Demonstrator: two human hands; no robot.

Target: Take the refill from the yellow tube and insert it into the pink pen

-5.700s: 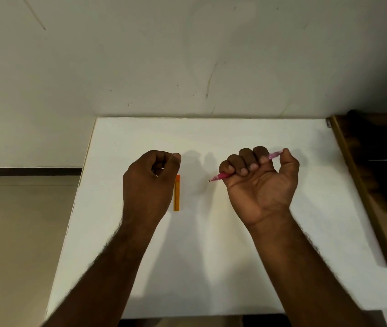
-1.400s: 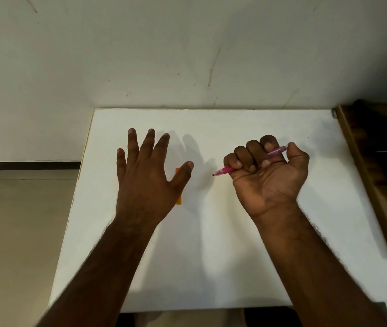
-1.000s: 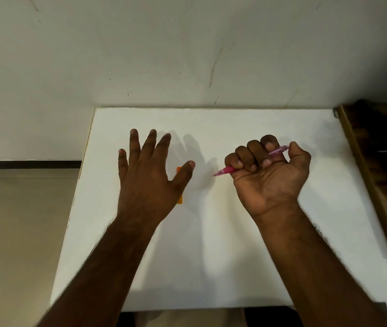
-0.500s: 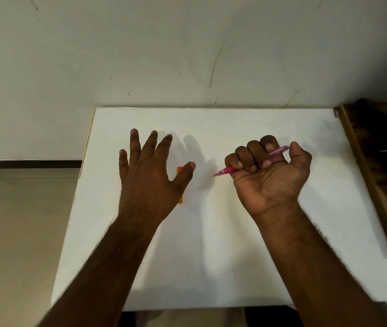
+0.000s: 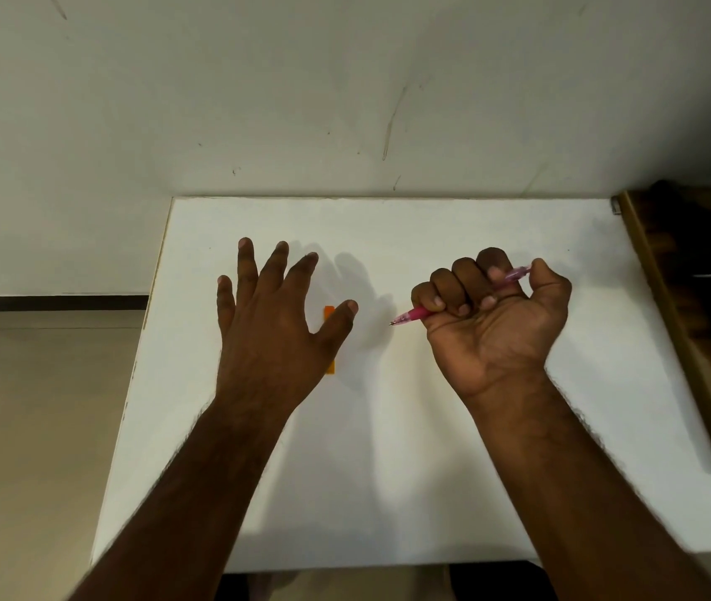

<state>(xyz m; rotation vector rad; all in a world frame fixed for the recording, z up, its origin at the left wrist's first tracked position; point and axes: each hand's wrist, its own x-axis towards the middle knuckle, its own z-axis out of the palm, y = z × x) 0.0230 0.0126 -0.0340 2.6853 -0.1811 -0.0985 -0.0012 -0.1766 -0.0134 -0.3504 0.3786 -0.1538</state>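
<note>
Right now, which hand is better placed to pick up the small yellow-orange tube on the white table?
Left. The left hand is open, fingers spread, directly over the small yellow-orange tube, partly covering it. The right hand is fisted around the pink plastic pen, off to the tube's right.

The pink pen [image 5: 421,314] is pointing tip-left, slightly down — the yellow tube [image 5: 329,312] is lying lengthwise, mostly hidden.
</note>
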